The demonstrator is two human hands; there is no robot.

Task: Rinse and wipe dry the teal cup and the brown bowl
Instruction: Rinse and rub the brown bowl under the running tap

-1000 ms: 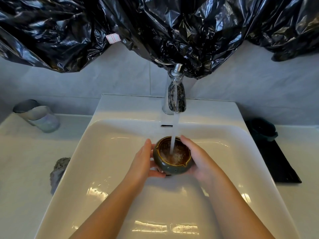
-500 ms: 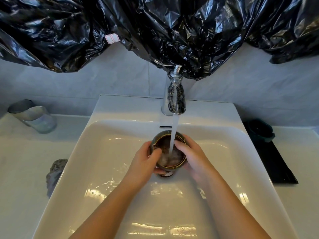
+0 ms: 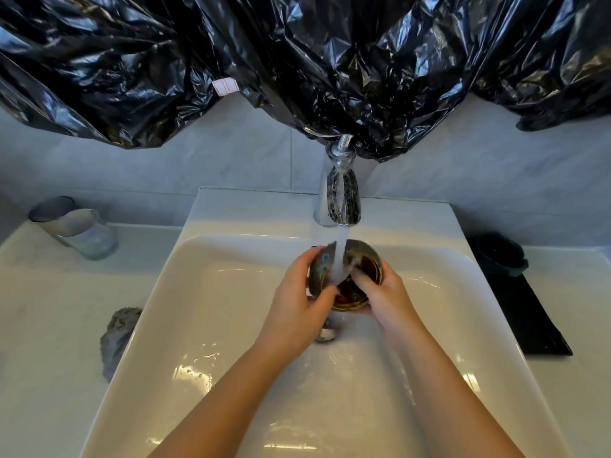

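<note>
Head view: we look down into a white sink [image 3: 158, 325] set in a white worktop [image 3: 43, 325]. Two bare forearms reach in from the near edge.
Far left: we see two glass tumblers [image 3: 76, 229] standing together on the worktop, close to the tiled wall.
Beside the basin: a crumpled grey cloth [image 3: 119, 335] lies on the worktop, touching the sink's left rim.
Overhead: black plastic sheeting [image 3: 297, 61] hangs across the wall with a small white sticker [image 3: 224, 86] on it. Its lower edge drapes onto the top of the tap.
Left grip: the left hand [image 3: 297, 299] grips the bowl's outer wall from the left, with its fingers curled round the wall.
Centre: we find the brown bowl [image 3: 355, 287] held over the basin between both hands, just below the spout. It is tilted, with its greenish outside turned up and its brown inside facing us.
Behind the basin: the chrome tap [image 3: 340, 196] stands at the middle of the back rim.
Flow: a water stream [image 3: 340, 256] falls from the spout onto the bowl's upper wall.
Below the hands: the drain [image 3: 325, 335] shows in part.
Right grip: the right hand [image 3: 383, 292] holds the bowl from the right and below, its fingers curled over the rim into the brown inside.
Right worktop: the teal cup [image 3: 499, 254] sits on the far end of a black tray [image 3: 529, 319], well apart from the hands. It is too dark for us to tell how it stands.
</note>
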